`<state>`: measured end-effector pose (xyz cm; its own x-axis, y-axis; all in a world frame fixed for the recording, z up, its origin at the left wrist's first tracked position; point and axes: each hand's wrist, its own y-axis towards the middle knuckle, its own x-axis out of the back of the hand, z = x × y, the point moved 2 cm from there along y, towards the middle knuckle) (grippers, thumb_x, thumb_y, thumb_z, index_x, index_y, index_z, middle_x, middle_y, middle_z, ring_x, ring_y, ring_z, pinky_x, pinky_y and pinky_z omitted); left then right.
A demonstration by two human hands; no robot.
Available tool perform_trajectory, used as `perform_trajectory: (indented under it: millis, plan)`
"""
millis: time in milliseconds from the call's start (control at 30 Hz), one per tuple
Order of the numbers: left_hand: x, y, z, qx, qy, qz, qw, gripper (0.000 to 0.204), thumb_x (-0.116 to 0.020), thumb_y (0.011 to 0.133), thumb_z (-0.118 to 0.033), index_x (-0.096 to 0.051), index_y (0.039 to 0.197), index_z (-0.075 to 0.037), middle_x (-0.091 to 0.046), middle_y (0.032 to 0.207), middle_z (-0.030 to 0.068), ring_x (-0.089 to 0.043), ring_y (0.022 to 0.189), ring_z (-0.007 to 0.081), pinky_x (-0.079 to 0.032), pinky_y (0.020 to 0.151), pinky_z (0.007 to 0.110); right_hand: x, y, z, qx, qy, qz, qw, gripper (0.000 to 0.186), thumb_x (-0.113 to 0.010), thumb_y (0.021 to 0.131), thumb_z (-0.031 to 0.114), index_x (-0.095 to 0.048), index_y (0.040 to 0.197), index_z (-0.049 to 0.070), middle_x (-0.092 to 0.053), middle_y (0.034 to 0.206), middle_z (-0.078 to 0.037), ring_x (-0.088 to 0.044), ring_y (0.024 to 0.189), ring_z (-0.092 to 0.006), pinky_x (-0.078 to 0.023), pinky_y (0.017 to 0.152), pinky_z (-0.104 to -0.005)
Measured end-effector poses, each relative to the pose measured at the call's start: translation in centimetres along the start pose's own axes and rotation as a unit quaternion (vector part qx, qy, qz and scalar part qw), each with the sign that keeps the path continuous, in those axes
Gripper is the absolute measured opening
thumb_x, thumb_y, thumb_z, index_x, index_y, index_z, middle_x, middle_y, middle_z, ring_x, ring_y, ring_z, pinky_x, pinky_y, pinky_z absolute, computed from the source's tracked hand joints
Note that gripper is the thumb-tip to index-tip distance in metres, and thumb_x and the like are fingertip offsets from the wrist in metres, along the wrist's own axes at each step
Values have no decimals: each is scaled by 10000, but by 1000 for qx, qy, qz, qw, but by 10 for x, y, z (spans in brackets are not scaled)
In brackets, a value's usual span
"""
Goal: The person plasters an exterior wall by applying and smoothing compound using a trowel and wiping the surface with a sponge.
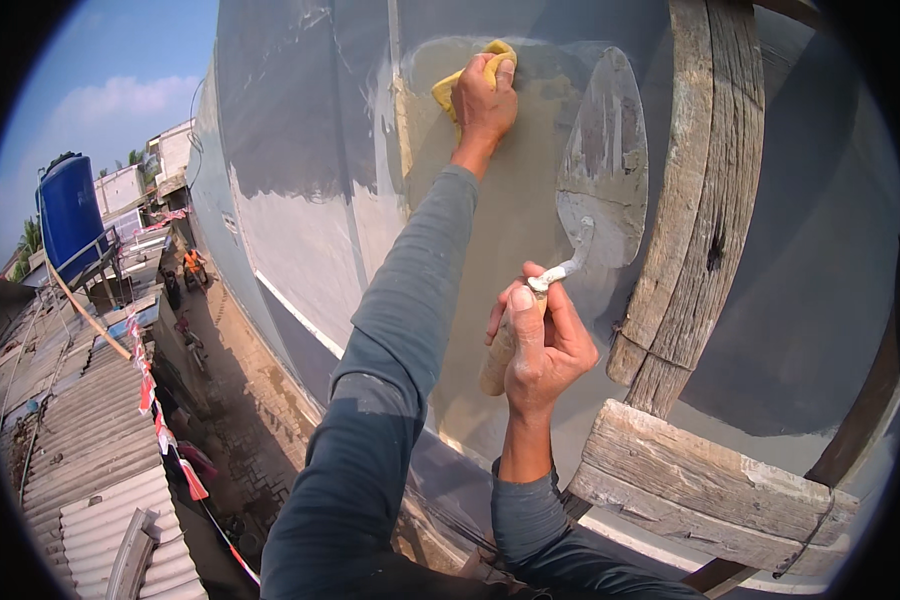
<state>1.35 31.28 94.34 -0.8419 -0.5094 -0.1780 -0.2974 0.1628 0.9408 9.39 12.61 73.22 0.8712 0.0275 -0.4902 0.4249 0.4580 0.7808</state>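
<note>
High on the grey plastered wall [450, 290], my left hand [485, 100] is closed around a bent yellow sponge [450, 92] and presses it to the damp-looking patch. Lower and to the right, my right hand [548, 350] grips a pointing trowel [602, 160] by its round wooden handle [497, 362]. The trowel's leaf-shaped blade points up, smeared with pale mortar, and its cranked neck is whitish with dried material. Part of the handle is hidden by my fingers. Long grey sleeves cover both my arms.
Weathered scaffold planks [705, 190] rise at the right, with a crosswise wooden board [710, 485] below them. Far below on the left lie corrugated roofs [100, 430], a narrow paved lane [245, 390] with a person in orange [193, 262], and a blue water tank [70, 212].
</note>
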Motion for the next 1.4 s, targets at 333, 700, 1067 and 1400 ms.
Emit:
perform_trajectory:
  millis: [333,700,1067,1400]
  plan:
    - [41,33,54,18,232,-84,969,259,-643,952,-207,-646,1088,14,-704,985,212,-656,920,411,-529,797,431,12,10,12,-37,39,-18,998,304,-695,910,43,-661,1153,-137,-667,813,-91,-597,602,-119,-481,551,-248]
    - [-11,-47,-46,-263,-79,178,945,267,-662,921,-220,-676,1054,11,-707,970,206,-665,874,406,-530,806,432,5,0,22,1,86,34,996,332,-728,872,48,-664,1121,-162,-669,788,-124,-600,604,-133,-473,549,-268]
    - [78,21,91,74,198,-19,977,274,-616,929,-184,-671,1070,44,-722,958,238,-701,901,394,-531,820,457,9,7,18,-79,87,-3,993,318,-708,908,49,-662,1167,-128,-650,782,-94,-585,579,-116,-469,514,-248]
    - [10,-60,-34,-2,-457,213,864,199,-681,928,-182,-664,951,15,-650,838,32,-587,772,130,-506,744,315,-16,-5,41,-22,95,84,992,338,-665,935,73,-635,1200,-133,-677,838,-139,-591,563,-143,-472,480,-261]
